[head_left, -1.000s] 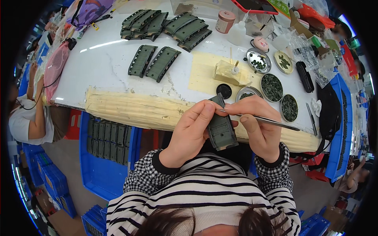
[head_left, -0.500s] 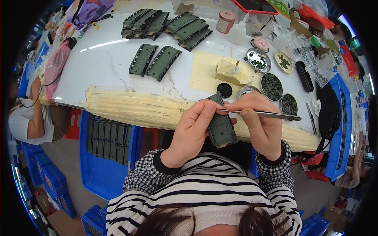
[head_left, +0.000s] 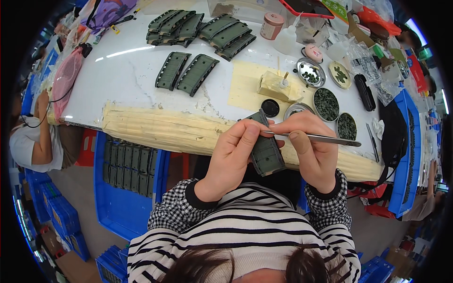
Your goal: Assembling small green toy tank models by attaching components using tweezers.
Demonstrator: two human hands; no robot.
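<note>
My left hand [head_left: 232,153] is closed on a dark green curved panel [head_left: 267,159], which stands up at a tilt over the table's padded front edge. In my right hand [head_left: 315,153] is a pair of metal tweezers [head_left: 334,139], held nearly level. Their tip meets the panel's upper part beside my left thumb; whether it grips something small there I cannot make out. Two similar panels [head_left: 197,75] lie on the table ahead and to the left, with stacks of more panels [head_left: 226,34] behind them. Round tins of small dark green pieces [head_left: 325,104] stand to the right of my hands.
A tape-wrapped block [head_left: 277,87] with sticks in it and a black round lid [head_left: 270,108] are just beyond my hands. A blue bin [head_left: 121,207] of panels is below the table at left. A black case [head_left: 364,92] and another pair of tweezers [head_left: 373,141] lie at right.
Both hands keep the same hold on the panel and the tweezers. Only a very slight shift of the whole view shows.
</note>
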